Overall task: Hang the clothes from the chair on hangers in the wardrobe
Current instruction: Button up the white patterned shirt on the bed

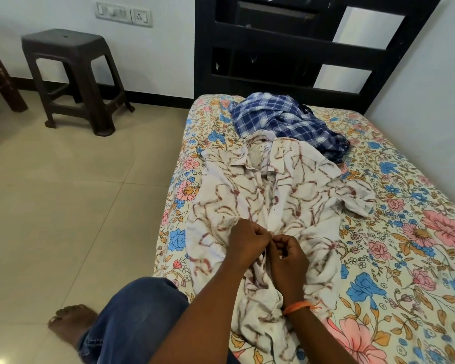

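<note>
Open floor [63, 193] left of the bed [405, 258]; stool [71, 74] by wall

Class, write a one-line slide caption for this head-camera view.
Both hands pinch the front of a cream patterned shirt spread on a floral bed.

stool [71, 72]: dark plastic, on tiled floor [63, 193], near wall
switch panel [124, 13]: on wall above stool
bed sheet [410, 245]: floral, pink and blue
headboard [300, 46]: dark, slatted

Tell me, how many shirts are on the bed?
2: a white patterned shirt spread in front of the hands, and a blue checked shirt crumpled behind it. Others may be hidden.
</note>
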Available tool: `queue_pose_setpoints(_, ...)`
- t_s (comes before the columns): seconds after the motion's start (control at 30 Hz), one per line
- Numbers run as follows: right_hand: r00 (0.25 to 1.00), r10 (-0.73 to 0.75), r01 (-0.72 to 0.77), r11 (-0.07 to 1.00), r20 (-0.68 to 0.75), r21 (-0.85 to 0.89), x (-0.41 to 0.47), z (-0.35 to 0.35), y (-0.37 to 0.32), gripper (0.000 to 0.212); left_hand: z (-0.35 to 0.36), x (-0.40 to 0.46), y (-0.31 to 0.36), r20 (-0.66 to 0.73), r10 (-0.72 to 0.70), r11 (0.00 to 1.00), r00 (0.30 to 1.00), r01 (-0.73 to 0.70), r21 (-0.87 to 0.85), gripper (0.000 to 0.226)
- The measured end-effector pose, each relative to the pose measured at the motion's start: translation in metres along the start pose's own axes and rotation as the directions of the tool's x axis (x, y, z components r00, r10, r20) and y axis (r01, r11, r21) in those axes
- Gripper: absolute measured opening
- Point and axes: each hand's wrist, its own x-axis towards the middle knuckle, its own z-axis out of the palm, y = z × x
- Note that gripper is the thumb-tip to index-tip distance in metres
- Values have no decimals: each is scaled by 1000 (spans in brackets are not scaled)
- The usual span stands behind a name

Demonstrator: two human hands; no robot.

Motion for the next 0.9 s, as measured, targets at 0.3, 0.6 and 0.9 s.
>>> queue_pose_setpoints(0.3,1000,-12,12,1000,-11,0,0,1,1,6,-5,2,1,63,-195,932,979,205,-300,21)
queue_pose_setpoints(0.6,1000,-16,17,998,-6,66,3,-2,-1,3,1,4,2,94,-219,932,971,237,-275,37)
queue_pose_setpoints(0.9,992,116,-122,984,51,127,12,-5,2,8,0,4,3,58,-171,971,983,179,-160,31)
